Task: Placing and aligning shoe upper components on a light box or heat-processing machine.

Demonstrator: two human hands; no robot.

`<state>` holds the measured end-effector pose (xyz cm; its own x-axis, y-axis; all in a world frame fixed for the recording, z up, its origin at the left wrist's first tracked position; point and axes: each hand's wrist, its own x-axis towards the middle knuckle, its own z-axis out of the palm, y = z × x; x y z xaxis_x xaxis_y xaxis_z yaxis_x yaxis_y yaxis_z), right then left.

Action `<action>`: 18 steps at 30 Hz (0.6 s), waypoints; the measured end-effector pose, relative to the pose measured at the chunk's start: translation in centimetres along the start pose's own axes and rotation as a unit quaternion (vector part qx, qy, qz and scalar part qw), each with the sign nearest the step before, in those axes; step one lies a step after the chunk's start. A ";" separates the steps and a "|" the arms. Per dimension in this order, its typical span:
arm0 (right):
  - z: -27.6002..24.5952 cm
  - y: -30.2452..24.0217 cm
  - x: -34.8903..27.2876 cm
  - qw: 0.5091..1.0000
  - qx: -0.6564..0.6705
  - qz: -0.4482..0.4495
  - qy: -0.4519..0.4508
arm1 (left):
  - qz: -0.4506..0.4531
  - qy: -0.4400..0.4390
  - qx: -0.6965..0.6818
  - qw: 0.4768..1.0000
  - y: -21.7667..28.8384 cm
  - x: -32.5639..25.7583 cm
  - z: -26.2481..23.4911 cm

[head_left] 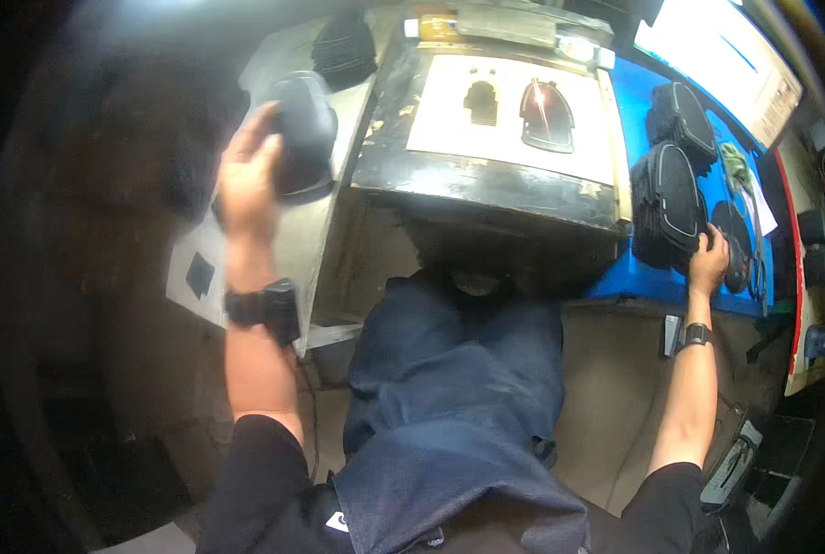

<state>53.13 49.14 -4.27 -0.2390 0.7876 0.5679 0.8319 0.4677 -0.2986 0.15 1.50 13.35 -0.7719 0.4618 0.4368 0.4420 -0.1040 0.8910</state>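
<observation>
My left hand [249, 175] is at the near left edge of a stack of black rounded pieces [303, 129], its fingers and thumb bent against that edge. Motion blurs both stack and hand, so how many pieces it grips cannot be made out. On the right, my right hand [707, 262] pinches the near corner of another stack of black pieces with pale curved edging [668, 203]. Between the hands, a dark arched piece [547, 118] with a red light line across it lies on a white board [431, 115]. Beside it is a small dark notched shape [480, 102].
More black pieces are stacked at the far left [345, 48] and far right [682, 125]. The right stacks stand on a blue surface [625, 92]. Scissors [759, 268] and a dark oval piece [732, 242] lie near my right hand. A worn black table edge [486, 189] crosses ahead.
</observation>
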 end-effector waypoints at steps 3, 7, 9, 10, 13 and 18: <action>-0.2 -0.9 -0.2 1.000 -0.015 0.013 0.005 | -0.126 -0.078 -0.073 0.986 -4.1 0.2 7.8; -0.8 -1.3 -0.6 1.000 -0.009 0.024 -0.001 | -0.206 -0.134 -0.108 0.963 -8.8 1.2 16.4; -1.3 -1.8 -0.7 0.999 -0.005 0.032 -0.003 | -0.216 -0.138 -0.094 0.962 -9.6 2.2 19.5; -1.4 -1.8 -0.7 0.999 -0.002 0.035 -0.004 | -0.216 -0.142 -0.097 0.961 -9.8 2.8 20.7; -1.6 -1.5 -0.8 1.000 -0.006 0.025 0.004 | -0.220 -0.143 -0.040 0.964 -11.5 4.8 23.8; -1.4 -2.2 -0.6 1.000 0.010 0.021 0.001 | -0.216 -0.148 -0.010 0.965 -15.7 7.4 24.7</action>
<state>52.16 47.11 -2.92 -0.2031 0.8053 0.5570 0.8305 0.4430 -0.3377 -1.25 28.37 -0.48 -0.7169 0.6966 -0.0267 0.0976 0.1381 0.9856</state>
